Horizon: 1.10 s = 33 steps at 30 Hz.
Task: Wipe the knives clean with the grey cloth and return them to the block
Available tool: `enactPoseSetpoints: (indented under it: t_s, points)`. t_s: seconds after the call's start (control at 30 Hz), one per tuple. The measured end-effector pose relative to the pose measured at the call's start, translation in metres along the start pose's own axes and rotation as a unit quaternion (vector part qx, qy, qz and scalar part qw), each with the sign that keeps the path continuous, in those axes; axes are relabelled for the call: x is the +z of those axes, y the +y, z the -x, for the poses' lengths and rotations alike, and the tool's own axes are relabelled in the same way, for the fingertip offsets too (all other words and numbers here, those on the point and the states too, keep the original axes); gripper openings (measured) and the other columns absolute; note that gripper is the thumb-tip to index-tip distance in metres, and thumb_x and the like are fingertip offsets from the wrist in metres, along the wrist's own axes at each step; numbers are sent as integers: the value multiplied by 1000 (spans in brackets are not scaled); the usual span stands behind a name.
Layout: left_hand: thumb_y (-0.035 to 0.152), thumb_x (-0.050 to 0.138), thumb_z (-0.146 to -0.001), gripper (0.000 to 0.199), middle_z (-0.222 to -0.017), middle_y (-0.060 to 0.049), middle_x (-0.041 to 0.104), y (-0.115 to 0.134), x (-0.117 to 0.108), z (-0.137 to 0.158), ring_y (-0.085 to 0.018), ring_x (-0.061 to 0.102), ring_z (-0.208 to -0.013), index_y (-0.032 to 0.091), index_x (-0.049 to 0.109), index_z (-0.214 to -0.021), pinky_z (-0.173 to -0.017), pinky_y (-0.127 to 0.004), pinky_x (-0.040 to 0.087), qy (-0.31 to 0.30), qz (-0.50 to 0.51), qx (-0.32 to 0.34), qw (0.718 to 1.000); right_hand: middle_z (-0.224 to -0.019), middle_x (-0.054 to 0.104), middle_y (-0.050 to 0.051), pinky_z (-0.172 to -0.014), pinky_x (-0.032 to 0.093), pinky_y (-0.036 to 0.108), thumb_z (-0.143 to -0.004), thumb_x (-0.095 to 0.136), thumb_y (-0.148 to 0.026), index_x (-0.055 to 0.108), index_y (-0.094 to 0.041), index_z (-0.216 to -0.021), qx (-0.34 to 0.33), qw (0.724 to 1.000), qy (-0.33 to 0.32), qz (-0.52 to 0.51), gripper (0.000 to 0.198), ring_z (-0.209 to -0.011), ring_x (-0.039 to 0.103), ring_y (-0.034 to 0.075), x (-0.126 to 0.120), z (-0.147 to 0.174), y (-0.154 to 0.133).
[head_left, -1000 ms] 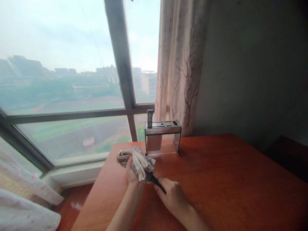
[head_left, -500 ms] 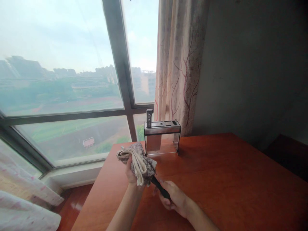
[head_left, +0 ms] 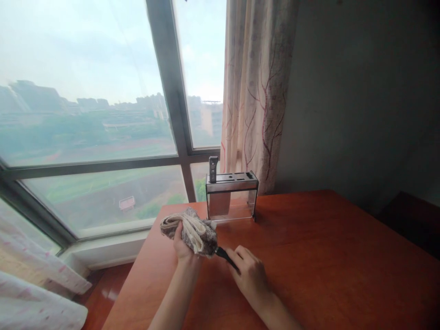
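My left hand is closed around a folded brown-and-cream towel, thumb on top. From the towel's right end sticks out the black handle of a knife, its blade covered by the cloth. My right hand is wrapped round that handle. Both hands are above the table. Just beyond them stands a knife block with a slotted metal top and clear sides. One knife with a dark, studded handle sits upright in its left slot, a broad blade showing through the clear side.
The reddish wooden table spreads out to the right, its left edge beside my left forearm. Behind it are a large window, a patterned curtain and a dark wall. Another curtain hangs at lower left.
The towel and my left hand have shifted slightly left. My right hand has turned over, knuckles now up, and moved a little upward with the knife handle.
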<state>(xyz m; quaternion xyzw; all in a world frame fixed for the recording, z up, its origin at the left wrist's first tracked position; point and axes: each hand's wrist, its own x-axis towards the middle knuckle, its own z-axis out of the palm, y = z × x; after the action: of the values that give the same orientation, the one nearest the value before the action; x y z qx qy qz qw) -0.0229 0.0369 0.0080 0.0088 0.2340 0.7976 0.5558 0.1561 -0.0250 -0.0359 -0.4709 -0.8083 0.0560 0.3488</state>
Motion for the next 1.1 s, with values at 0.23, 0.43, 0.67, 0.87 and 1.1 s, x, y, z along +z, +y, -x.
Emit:
enactPoseSetpoints:
  t_s: [0.23,0.43,0.67,0.87,1.1]
  points:
    - [27,50,-86,22,-74,-4,74,5,7,3,-20,70,-67,15,68,-86,-71,-33,56,16,21,-9,1000,-84,63,4,-70,46,26,-87,51,-16,61,-26,-117,18,999,1,-46,33,-78,63,19,0,1,9]
    - [30,57,-84,20,-77,-5,74,1,7,9,-20,69,-69,14,69,-89,-73,-33,55,-30,8,-1,1000,-88,70,7,-73,47,30,-88,52,-37,70,-19,-100,101,957,-44,-270,28,-82,64,22,-1,-3,12]
    - [36,61,-81,25,-76,-7,74,-8,9,25,-24,70,-69,14,70,-90,-71,-36,56,-47,-8,-40,998,-41,36,-9,-35,15,20,-82,50,-62,65,-13,-80,294,743,-177,-575,52,-35,23,6,-4,-7,17]
    - [34,61,-81,24,-74,-6,73,-23,10,32,-22,69,-64,14,70,-91,-70,-36,57,-47,-21,-39,998,-42,37,-8,-36,13,20,-78,54,-63,65,-12,-77,302,750,-144,-571,52,-36,23,5,-8,-10,20]
    - [27,62,-81,16,-77,-5,74,-29,12,29,-19,70,-66,13,67,-88,-74,-32,57,-27,-58,-56,996,-78,65,7,-64,46,28,-88,53,-37,70,-17,-98,83,959,30,-268,28,-72,60,20,-12,-8,18]
